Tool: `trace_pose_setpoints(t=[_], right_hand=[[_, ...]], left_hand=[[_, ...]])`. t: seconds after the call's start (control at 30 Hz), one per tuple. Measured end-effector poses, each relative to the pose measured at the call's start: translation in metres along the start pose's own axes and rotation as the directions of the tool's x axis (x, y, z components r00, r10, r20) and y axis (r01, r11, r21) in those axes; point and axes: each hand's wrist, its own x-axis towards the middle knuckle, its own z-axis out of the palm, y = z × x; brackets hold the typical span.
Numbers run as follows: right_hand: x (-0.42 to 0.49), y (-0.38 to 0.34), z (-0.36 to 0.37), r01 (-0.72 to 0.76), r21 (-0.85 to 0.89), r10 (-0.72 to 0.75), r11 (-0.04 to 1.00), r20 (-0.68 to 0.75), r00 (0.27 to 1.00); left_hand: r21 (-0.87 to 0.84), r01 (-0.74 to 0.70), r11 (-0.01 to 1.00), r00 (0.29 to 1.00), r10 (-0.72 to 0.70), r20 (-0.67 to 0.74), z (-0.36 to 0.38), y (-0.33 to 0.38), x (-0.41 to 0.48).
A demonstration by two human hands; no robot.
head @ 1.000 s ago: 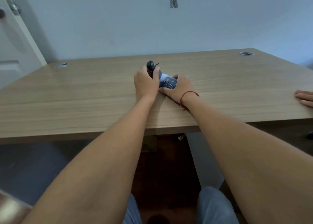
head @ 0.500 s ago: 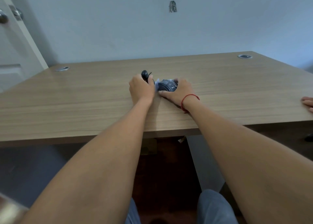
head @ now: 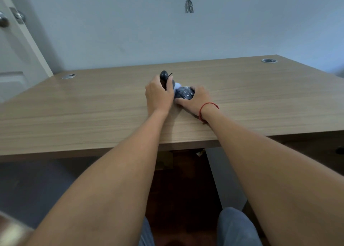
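On the middle of the wooden desk (head: pixel 93 115) my left hand (head: pixel 158 95) grips a small dark rounded object (head: pixel 164 77) with a thin black tip sticking up past my fingers. Right beside it my right hand (head: pixel 197 100), with a red string round the wrist, holds a dark grey bundle with white lettering and a pale end (head: pixel 184 93) against the desk top. The two things touch between my hands. Most of both is hidden by my fingers, so what they are is unclear.
Two round metal cable grommets sit at the back, one on the left (head: pixel 68 76) and one on the right (head: pixel 269 60). A white door with a knob (head: pixel 3 21) stands at the left. A pale wall runs behind the desk. My knees show below the front edge.
My left hand has tilted the dark rounded object up again after lowering it. Another person's hand at the desk's right edge has gone out of view. The view shifted slightly.
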Motion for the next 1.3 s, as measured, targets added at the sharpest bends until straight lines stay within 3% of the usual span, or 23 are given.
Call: trace_pose_setpoints(t=[0.1,0.3,0.5,0.67,0.87,0.97,1.13,1.3], right_hand=[[0.000,0.001,0.000,-0.010,0.005,0.010,1.000,0.008,1.000],[0.001,0.002,0.000,0.010,0.005,-0.010,1.000,-0.004,1.000],[0.002,0.004,0.001,-0.002,0.013,0.002,1.000,-0.013,1.000],[0.002,0.003,0.002,-0.004,0.019,0.005,1.000,-0.024,1.000],[-0.001,0.000,0.001,-0.016,0.026,0.016,1.000,-0.005,1.000],[-0.003,-0.002,0.000,-0.022,0.041,0.022,0.999,-0.002,1.000],[-0.006,-0.005,0.000,-0.024,0.027,0.024,0.999,-0.012,1.000],[-0.009,-0.007,-0.002,-0.014,0.011,0.014,1.000,0.009,1.000]], left_hand=[[-0.094,-0.005,0.996,1.000,0.006,0.005,0.001,0.001,0.000],[0.032,0.115,0.993,0.993,-0.115,0.007,0.000,-0.004,0.003],[-0.151,0.080,0.985,0.997,-0.080,0.010,0.001,-0.002,0.003],[0.042,0.154,0.987,0.987,-0.156,0.037,0.001,-0.008,0.006],[-0.134,-0.026,0.991,1.000,0.025,-0.009,0.002,0.003,0.001],[-0.070,-0.057,0.996,0.996,0.061,0.058,0.004,0.002,-0.001],[0.154,-0.003,0.988,0.999,-0.004,0.043,0.004,-0.004,0.001],[-0.072,-0.092,0.993,0.996,0.093,0.010,0.001,0.004,-0.002]])
